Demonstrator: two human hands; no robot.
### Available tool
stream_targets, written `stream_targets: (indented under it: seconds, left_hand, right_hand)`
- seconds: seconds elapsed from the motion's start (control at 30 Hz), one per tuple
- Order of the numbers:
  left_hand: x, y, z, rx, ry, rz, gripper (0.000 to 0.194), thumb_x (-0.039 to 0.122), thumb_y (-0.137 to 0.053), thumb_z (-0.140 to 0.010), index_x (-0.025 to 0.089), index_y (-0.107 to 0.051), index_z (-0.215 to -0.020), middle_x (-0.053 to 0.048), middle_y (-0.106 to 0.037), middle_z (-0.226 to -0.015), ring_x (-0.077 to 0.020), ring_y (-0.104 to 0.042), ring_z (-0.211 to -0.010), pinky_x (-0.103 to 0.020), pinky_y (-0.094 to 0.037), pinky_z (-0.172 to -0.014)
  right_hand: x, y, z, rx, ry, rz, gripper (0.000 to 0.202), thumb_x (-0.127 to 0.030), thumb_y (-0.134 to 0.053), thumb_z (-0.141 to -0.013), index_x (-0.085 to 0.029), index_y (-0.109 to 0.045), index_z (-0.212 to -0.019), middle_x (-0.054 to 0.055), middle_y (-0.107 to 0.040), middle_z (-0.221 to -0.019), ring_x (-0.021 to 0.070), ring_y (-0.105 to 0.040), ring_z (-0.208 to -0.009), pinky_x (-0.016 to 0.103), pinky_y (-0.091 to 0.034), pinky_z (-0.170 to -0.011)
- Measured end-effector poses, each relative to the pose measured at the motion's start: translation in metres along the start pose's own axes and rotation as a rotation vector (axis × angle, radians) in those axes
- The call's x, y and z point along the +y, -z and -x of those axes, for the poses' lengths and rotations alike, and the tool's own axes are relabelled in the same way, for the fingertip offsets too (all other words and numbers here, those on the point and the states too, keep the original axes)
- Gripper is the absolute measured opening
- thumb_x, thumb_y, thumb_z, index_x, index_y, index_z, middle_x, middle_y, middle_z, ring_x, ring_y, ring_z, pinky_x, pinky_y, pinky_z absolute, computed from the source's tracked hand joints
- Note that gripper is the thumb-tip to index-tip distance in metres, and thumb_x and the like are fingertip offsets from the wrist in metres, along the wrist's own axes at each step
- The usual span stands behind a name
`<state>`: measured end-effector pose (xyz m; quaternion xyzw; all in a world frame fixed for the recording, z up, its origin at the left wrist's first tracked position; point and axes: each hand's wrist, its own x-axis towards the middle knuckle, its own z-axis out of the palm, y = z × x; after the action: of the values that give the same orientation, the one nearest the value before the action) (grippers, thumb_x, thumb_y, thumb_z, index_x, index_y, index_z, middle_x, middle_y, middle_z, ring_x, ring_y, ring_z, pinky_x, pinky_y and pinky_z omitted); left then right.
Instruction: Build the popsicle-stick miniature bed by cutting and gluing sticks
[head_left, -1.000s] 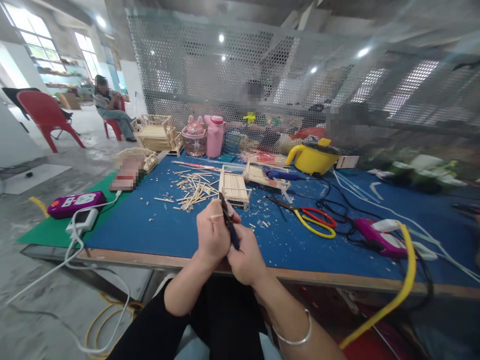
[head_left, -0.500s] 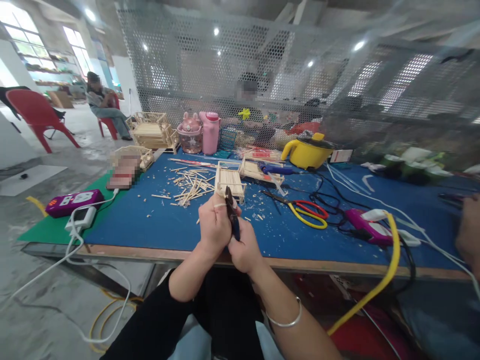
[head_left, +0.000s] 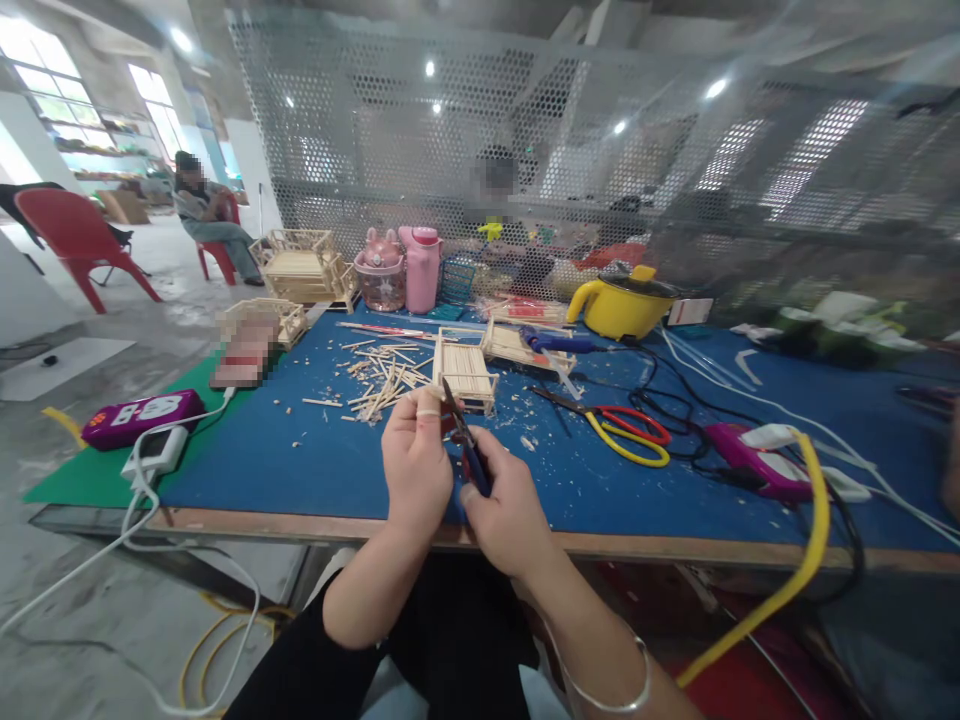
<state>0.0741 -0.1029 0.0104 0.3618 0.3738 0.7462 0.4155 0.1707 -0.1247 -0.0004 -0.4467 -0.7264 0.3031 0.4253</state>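
My right hand (head_left: 511,500) is wrapped round the dark blue handles of cutting pliers (head_left: 471,450), whose jaws point up and away from me. Beside the jaws, the closed fingers of my left hand (head_left: 416,460) pinch something small and pale at their tips, too hidden to name. A pale band circles one left finger. Just beyond my hands stands a small frame made of wooden sticks (head_left: 465,370). To its left lies a pile of loose wooden sticks (head_left: 390,380), and a second stick frame (head_left: 517,345) sits behind it on the right.
A blue glue gun (head_left: 559,342) rests on the second frame. Scissors (head_left: 630,435) with red and yellow handles lie at right, near a purple power strip (head_left: 757,465) and cables. A yellow pot (head_left: 622,308) and a pink flask (head_left: 422,270) stand at the back. Left is a phone (head_left: 244,350).
My right hand and the pliers have shifted right, away from my left hand, which has moved slightly left. The pliers' jaws now lean more to the left.
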Motion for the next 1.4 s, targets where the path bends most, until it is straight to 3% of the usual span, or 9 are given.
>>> stream_targets:
  seconds: [0.2, 0.4, 0.5, 0.7, 0.93, 1.07, 1.17, 1.27, 1.4]
  left_hand:
    - [-0.006, -0.006, 0.005, -0.136, 0.209, 0.197, 0.032, 0.047, -0.061, -0.081, 0.015, -0.059, -0.075, 0.001, -0.063, -0.064, -0.0060, -0.050, -0.048, -0.018, -0.041, -0.049]
    - [-0.002, -0.005, 0.003, -0.061, 0.294, 0.324, 0.041, 0.054, -0.057, -0.081, 0.015, -0.064, -0.093, -0.005, -0.068, -0.079, -0.0126, -0.064, -0.073, -0.022, -0.049, -0.062]
    - [-0.001, 0.000, 0.001, -0.045, 0.295, 0.336, 0.047, 0.057, -0.058, -0.079, 0.015, -0.066, -0.096, -0.004, -0.065, -0.083, -0.0105, -0.061, -0.073, -0.021, -0.049, -0.064]
    - [-0.003, 0.007, -0.005, -0.071, 0.209, 0.110, 0.033, 0.045, -0.073, -0.071, 0.014, -0.062, -0.072, 0.005, -0.052, -0.058, -0.0040, -0.044, -0.053, -0.014, -0.037, -0.051]
    - [0.003, 0.004, -0.003, -0.108, 0.621, 0.485, 0.026, 0.029, -0.075, -0.072, 0.014, -0.055, -0.074, 0.004, -0.051, -0.065, -0.0031, -0.049, -0.055, -0.016, -0.049, -0.057]
    - [-0.005, 0.014, -0.001, 0.008, 0.564, 0.406, 0.035, 0.034, -0.083, -0.061, 0.013, -0.059, -0.074, 0.003, -0.055, -0.066, -0.0041, -0.051, -0.057, -0.015, -0.048, -0.055]
    - [-0.011, 0.024, 0.000, 0.016, 0.490, 0.302, 0.043, 0.040, -0.086, -0.052, 0.013, -0.061, -0.073, 0.003, -0.056, -0.064, -0.0039, -0.050, -0.056, -0.014, -0.045, -0.051]
    - [-0.014, 0.031, 0.002, -0.036, 0.465, 0.230, 0.041, 0.043, -0.084, -0.055, 0.013, -0.062, -0.073, 0.003, -0.056, -0.063, -0.0038, -0.050, -0.056, -0.014, -0.043, -0.051]
    - [-0.016, 0.032, 0.004, -0.088, 0.450, 0.155, 0.038, 0.044, -0.081, -0.060, 0.014, -0.063, -0.073, 0.004, -0.058, -0.062, -0.0041, -0.051, -0.057, -0.015, -0.044, -0.055]
  right_hand:
    - [-0.002, 0.015, 0.009, -0.051, -0.075, -0.061, 0.015, -0.009, -0.044, -0.064, -0.021, -0.044, -0.074, -0.004, -0.047, -0.065, 0.0118, -0.042, -0.061, 0.025, -0.035, -0.058]
    - [-0.004, 0.020, 0.005, -0.054, -0.091, -0.044, 0.017, -0.008, -0.043, -0.063, -0.020, -0.046, -0.074, -0.004, -0.048, -0.066, 0.0120, -0.044, -0.062, 0.024, -0.036, -0.058]
    - [-0.003, 0.022, 0.001, -0.039, -0.082, 0.043, 0.025, -0.007, -0.044, -0.064, -0.020, -0.052, -0.083, -0.004, -0.052, -0.068, 0.0126, -0.047, -0.063, 0.024, -0.037, -0.060]
    - [0.002, 0.025, -0.002, -0.053, -0.084, 0.193, 0.033, -0.005, -0.047, -0.065, -0.021, -0.055, -0.092, -0.003, -0.055, -0.070, 0.0158, -0.053, -0.071, 0.026, -0.039, -0.066]
    - [0.005, 0.034, 0.000, -0.050, -0.053, 0.123, 0.038, -0.008, -0.042, -0.067, -0.019, -0.057, -0.100, -0.003, -0.054, -0.071, 0.0135, -0.050, -0.063, 0.025, -0.042, -0.061]
    - [0.017, 0.061, -0.003, 0.007, -0.222, 0.455, 0.055, -0.012, -0.046, -0.070, -0.015, -0.051, -0.125, 0.007, -0.063, -0.098, 0.0205, -0.059, -0.088, 0.031, -0.046, -0.080]
    - [0.033, 0.078, -0.008, -0.057, -0.366, 0.836, 0.073, -0.016, -0.052, -0.071, -0.004, -0.034, -0.142, 0.020, -0.055, -0.125, 0.0327, -0.049, -0.117, 0.043, -0.040, -0.096]
    - [0.045, 0.089, -0.014, -0.083, -0.462, 1.030, 0.081, -0.034, -0.053, -0.079, 0.000, -0.024, -0.146, 0.026, -0.048, -0.134, 0.0395, -0.044, -0.123, 0.051, -0.038, -0.097]
    - [0.051, 0.096, -0.016, -0.021, -0.408, 1.135, 0.087, -0.060, -0.048, -0.081, -0.002, -0.029, -0.144, 0.026, -0.051, -0.131, 0.0424, -0.048, -0.118, 0.054, -0.041, -0.091]
